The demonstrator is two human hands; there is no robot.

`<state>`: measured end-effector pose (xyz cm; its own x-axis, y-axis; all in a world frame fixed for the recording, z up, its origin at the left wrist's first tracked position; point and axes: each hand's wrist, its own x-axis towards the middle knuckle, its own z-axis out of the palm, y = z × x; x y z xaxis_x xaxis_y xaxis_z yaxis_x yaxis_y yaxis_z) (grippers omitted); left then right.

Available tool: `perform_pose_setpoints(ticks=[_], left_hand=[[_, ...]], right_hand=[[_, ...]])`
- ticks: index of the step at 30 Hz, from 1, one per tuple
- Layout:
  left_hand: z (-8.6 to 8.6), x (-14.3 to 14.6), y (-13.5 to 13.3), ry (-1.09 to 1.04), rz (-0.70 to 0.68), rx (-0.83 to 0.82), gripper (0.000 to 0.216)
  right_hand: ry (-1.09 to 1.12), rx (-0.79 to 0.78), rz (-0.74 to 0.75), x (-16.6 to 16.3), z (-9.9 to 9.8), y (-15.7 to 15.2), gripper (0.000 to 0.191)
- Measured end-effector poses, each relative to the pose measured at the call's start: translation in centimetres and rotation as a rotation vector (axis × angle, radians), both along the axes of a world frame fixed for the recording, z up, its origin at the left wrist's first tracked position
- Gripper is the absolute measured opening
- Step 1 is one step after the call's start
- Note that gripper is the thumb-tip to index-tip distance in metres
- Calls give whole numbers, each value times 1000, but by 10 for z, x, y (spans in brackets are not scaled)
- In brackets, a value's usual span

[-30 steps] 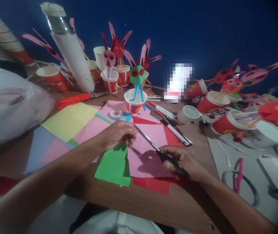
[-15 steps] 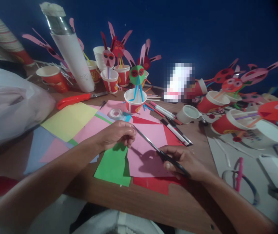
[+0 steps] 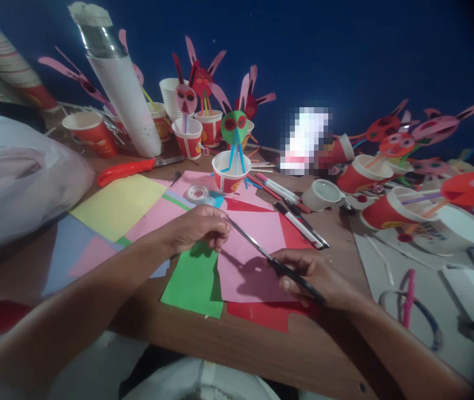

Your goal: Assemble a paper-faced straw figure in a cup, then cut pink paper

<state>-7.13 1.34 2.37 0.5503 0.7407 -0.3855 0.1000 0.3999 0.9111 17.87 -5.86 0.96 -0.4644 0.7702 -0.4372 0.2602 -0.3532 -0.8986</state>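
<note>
My right hand (image 3: 307,275) is closed round the black handle of a pair of scissors (image 3: 250,240), whose narrow metal blades slant up and left. Their tips reach the fingertips of my left hand (image 3: 201,228), which is closed in a pinch. Whatever lies between those fingers is too small or hidden to name. Below the blades is a pink paper sheet (image 3: 237,283) with shadows of the hands on it. A green paper piece (image 3: 191,283) lies under my left hand, and red paper (image 3: 262,318) sticks out beneath the pink sheet.
Behind the hands stand a paper cup (image 3: 231,182) with a green paper face and a roll of clear tape (image 3: 197,193). Markers (image 3: 299,225) lie to the right. A red-handled cutter (image 3: 126,171), a tall flask (image 3: 124,105) and a plastic bag (image 3: 24,178) are at left.
Almost nothing differs. Both hands and the scissors keep nearly the same place, with the view shifted very slightly.
</note>
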Motion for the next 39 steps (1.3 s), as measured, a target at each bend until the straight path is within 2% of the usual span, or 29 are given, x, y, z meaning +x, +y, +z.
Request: perform_pose_setpoints(ticks=[13, 23, 39], left_hand=[[3, 2, -1, -46, 23, 8, 16], [4, 7, -4, -115, 175, 26, 15], [4, 6, -3, -95, 186, 63, 13]], right_hand=[[27, 0, -35, -1, -2, 0, 45], [49, 39, -141, -7, -1, 0, 48], [45, 18, -99, -9, 0, -1, 43]])
